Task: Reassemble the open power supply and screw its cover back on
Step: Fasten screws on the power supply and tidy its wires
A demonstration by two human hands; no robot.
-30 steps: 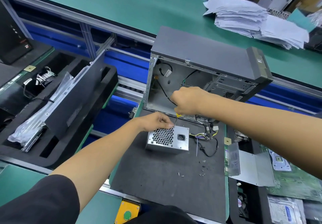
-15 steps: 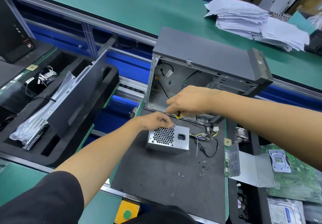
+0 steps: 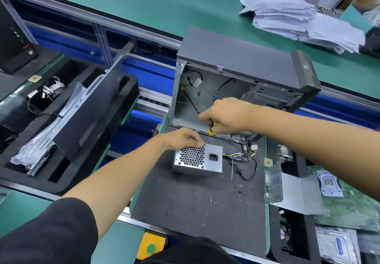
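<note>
Low in the frame, loose screws (image 3: 238, 197) were scattered on the dark mat (image 3: 185, 202); just above them, at centre, the power supply (image 3: 198, 159) was steadied by the left hand (image 3: 185, 138), whose fingertips were pinched at its top edge, apparently on a screw. Directly above, a yellow-handled screwdriver (image 3: 210, 132) was gripped in the closed right hand (image 3: 226, 115), its tip set down at that corner. Compared with a second earlier, the right hand had been shifted slightly rightward while the left stayed put, suggesting a cover screw was being driven; behind, the open computer case (image 3: 236, 74) was unchanged.
</note>
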